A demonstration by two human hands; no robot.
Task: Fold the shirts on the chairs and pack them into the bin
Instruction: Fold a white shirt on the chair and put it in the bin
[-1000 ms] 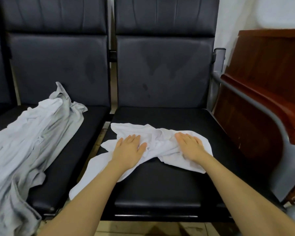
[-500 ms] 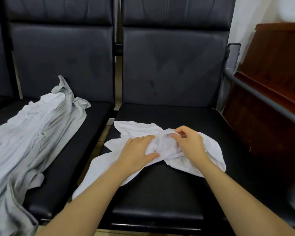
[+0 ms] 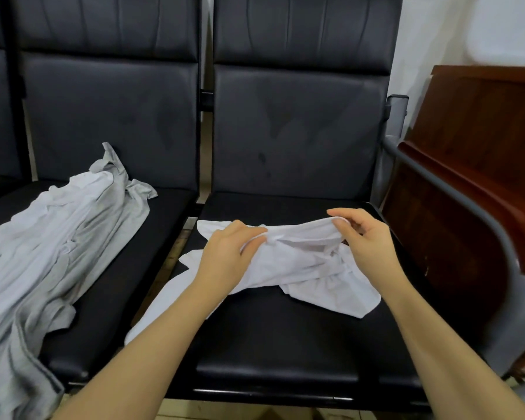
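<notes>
Both hands are leaving their flat press on the white shirt [image 3: 300,262] and gathering it. The left hand [image 3: 229,256] is curling its fingers into the cloth near the middle. The right hand [image 3: 365,241] is pinching an upper edge and lifting it, so the shirt is rising and stretching between them above the seat [image 3: 300,338].

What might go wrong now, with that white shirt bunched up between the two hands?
The white shirt is still crumpled, and both the left hand and the right hand pinch only its upper edge, so it may lift twisted and fold unevenly.

One end trails off the seat's front-left edge into the gap between the chairs; it could slide down or catch there.

The grey shirt also hangs off its seat and might slip to the floor.
</notes>
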